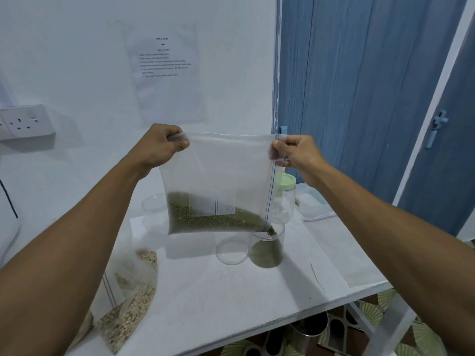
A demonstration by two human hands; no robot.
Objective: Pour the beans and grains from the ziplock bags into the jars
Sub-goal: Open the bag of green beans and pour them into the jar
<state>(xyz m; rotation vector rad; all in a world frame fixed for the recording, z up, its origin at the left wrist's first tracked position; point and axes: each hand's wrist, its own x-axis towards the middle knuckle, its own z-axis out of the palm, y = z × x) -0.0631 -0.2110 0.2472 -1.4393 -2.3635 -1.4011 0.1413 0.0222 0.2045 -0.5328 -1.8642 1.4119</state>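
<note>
Ziplock bag [218,170] of green beans [205,220], held above the white table [231,304] and turned so that its zip edge runs down the right side. We pinch the bag's upper left corner with our left hand [159,147], thumb and fingers clamped on the plastic; our right hand [295,152] likewise grips the top of the zip edge. The beans lie along the bag's lower edge and spill from its lower right corner into the open clear jar [267,250], which stands on the table directly beneath and is partly filled. Just left of this jar lies a clear lid [232,251]. Behind the bag stands a second jar [285,204], capped with a pale green lid [288,181]. At the near left, a second bag of pale grains [128,299] rests on the table. On the far wall: a printed sheet [167,73] and a socket [25,122]
</note>
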